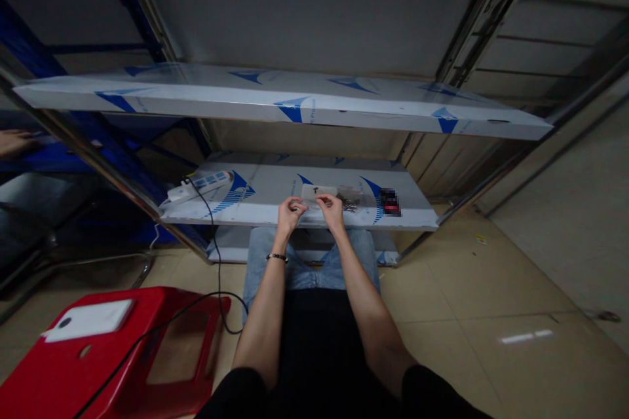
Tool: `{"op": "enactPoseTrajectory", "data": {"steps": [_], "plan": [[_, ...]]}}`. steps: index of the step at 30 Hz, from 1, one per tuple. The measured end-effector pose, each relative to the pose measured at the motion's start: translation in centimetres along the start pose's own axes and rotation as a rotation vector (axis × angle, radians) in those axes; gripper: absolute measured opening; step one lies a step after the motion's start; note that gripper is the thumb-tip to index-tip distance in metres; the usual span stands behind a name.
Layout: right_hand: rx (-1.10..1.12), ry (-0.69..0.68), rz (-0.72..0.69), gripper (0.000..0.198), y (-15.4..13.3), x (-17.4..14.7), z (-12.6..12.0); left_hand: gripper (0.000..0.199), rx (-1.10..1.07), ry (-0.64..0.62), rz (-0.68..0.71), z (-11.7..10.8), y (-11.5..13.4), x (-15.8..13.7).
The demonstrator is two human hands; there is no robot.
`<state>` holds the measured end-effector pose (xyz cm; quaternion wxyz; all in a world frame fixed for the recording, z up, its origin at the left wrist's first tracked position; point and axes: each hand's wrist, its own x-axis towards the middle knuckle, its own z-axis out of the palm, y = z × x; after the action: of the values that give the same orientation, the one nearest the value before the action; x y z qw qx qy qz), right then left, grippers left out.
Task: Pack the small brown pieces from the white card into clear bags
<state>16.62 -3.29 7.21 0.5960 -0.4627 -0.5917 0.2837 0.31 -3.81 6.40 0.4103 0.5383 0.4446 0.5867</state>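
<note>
My left hand (291, 213) is above the front edge of the middle shelf, fingers curled into a pinch; whatever is between the fingertips is too small to make out. Close beside it, my right hand (331, 212) also has thumb and fingers pressed together, on something I cannot make out. Just behind the hands lies a pale flat piece (308, 191) with a tiny dark part on it. To the right of my right hand, a clear plastic bag (350, 199) of small dark metal parts rests on the shelf (275, 177).
A power strip (199, 184) with a black cable lies at the shelf's left end. A blurred black-and-red object (390, 203) sits at the right. Overhead runs an upper shelf (236, 101). A red stool (63, 366) bearing a white phone-like device (91, 321) stands lower left. Another person's hand (17, 143) shows at far left.
</note>
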Motion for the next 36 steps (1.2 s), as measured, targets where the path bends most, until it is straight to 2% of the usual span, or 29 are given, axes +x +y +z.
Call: {"op": "enactPoseTrajectory", "data": {"steps": [7,15,19,23,26,29,31,36], "plan": [[0.006,-0.135,-0.027,0.021,-0.9,0.0,0.1,0.038,0.046,0.006,-0.005,-0.2,-0.3,0.1],[0.013,-0.244,0.0,0.023,-0.4,-0.1,0.1,0.04,-0.036,-0.088,-0.029,-0.6,0.0,-0.1],[-0.023,-0.26,0.005,0.021,-0.1,0.0,-0.4,0.044,-0.089,-0.184,-0.101,-1.2,0.7,-0.2],[-0.027,-0.283,-0.017,0.012,-0.2,0.0,-0.8,0.049,-0.009,-0.384,-0.168,-1.8,1.5,-0.2],[0.001,-0.386,0.015,0.007,-0.8,-0.1,-0.5,0.042,0.054,-0.51,-0.182,-1.8,1.6,-0.2],[0.024,-0.502,0.037,0.011,-1.6,-0.4,-0.1,0.022,0.143,-0.52,-0.149,-1.4,1.6,-0.4],[0.04,-0.575,0.041,0.017,-2.1,-0.6,0.2,0.016,0.214,-0.512,-0.135,-1.2,1.7,-0.6],[-0.071,-0.806,0.113,0.015,-2.0,-1.5,1.5,0.019,0.34,-0.554,-0.104,-1.2,1.1,-1.1]]}}
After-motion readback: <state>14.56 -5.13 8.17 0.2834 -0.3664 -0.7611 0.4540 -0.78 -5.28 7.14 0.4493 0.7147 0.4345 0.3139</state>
